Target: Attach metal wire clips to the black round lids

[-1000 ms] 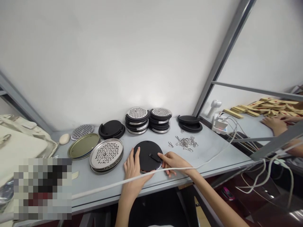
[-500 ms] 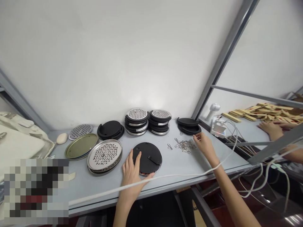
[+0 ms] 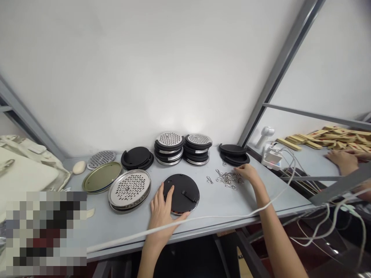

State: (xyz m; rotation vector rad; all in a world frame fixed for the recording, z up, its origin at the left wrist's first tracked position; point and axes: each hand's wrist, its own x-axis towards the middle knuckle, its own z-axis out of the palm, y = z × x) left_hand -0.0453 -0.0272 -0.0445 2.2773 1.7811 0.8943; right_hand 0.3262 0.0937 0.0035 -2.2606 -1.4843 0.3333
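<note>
While a person's right hand (image 3: 245,171) dips its fingertips to the right edge of a pile of metal clips (image 3: 227,177), the left hand (image 3: 162,206) spans a black disc (image 3: 182,193) lying flat on a grey table (image 3: 214,204), as seen from the head camera. The left fingers are spread wide, one laid over the disc's top and the thumb along its near edge, holding it from the side. The right fingers are drawn close together; whether they pinch a clip cannot be told. A single clip (image 3: 209,180) lies apart, between the two sets of fingers, and two black rimmed pieces (image 3: 234,153) sit just beyond the right fingertips. Well past the left fingers stand two stacks (image 3: 169,148) (image 3: 198,150) topped with perforated plates; to their left rests a perforated metal plate (image 3: 129,188). The clips look interlocked, so lifting one could drag others out or scatter them. Uneven pressure from the left fingers could turn or slide the disc. A white cable (image 3: 208,217) crosses in front of both arms in this view; if it hangs close, a quick reach could snag it. Overreaching with the right fingers could knock the black pieces behind the pile.
</note>
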